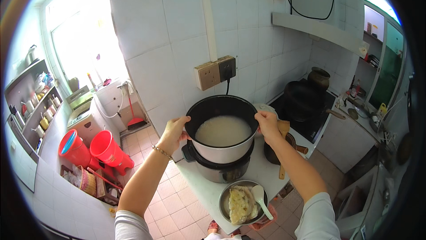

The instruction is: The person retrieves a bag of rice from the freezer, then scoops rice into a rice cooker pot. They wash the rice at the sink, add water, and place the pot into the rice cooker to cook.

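Both hands grip the rim of a rice cooker's inner pot (pixel 221 155), dark inside and pale outside. Cloudy whitish liquid (pixel 223 131) lies in it, perhaps with rice at the bottom. My left hand (pixel 173 133) pinches the left rim, and a bracelet circles that wrist. On the opposite rim is my right hand (pixel 267 126). The pot is directly over the rice cooker body (pixel 219 172); whether it touches the base is hidden. Nearer me, a metal bowl (pixel 223 206) holds a slab of pale yellowish food (pixel 242 205) and a white spoon (pixel 260 198).
The cooker stands on a white counter (pixel 196 186) with its edge close to the bowl. Right of it are a small dark pot (pixel 271 153) and a wooden spatula (pixel 283 127). A wok (pixel 301 102) sits on the black cooktop (pixel 314 127). Red buckets (pixel 106 145) stand left on the floor.
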`<move>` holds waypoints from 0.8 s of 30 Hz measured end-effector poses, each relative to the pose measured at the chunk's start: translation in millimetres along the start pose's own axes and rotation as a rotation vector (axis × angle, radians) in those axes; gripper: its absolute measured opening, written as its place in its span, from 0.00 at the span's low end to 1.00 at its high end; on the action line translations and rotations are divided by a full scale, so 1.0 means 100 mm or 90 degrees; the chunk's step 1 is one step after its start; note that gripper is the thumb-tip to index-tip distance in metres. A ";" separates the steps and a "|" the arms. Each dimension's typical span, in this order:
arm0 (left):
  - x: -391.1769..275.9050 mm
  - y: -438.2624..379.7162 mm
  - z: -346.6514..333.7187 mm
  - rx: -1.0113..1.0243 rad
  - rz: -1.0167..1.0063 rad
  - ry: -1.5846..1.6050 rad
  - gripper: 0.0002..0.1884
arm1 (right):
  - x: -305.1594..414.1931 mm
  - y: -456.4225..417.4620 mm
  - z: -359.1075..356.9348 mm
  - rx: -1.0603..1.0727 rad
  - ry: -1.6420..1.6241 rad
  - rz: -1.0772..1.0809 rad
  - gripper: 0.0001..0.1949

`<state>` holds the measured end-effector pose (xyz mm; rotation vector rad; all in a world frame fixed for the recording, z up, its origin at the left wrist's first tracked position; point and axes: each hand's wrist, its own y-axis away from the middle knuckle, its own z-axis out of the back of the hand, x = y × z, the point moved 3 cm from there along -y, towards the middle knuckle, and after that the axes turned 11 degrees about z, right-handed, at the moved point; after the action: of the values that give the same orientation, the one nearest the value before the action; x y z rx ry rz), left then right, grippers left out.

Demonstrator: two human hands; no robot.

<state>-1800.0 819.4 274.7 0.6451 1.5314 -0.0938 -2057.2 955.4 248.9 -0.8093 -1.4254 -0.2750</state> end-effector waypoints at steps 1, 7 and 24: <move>0.02 -0.07 0.03 0.011 -0.001 0.008 0.12 | 0.01 -0.01 -0.03 -0.004 0.016 -0.007 0.08; 0.09 -0.06 0.11 0.032 -0.040 0.012 0.11 | 0.14 0.10 -0.10 -0.049 0.081 0.001 0.07; 0.23 -0.27 0.23 0.103 -0.037 0.024 0.13 | -0.21 -0.01 -0.19 -0.047 0.057 0.016 0.12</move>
<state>-1789.9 794.2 241.7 0.7346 1.5901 -0.2528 -2047.2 936.2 230.6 -0.8634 -1.3263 -0.3424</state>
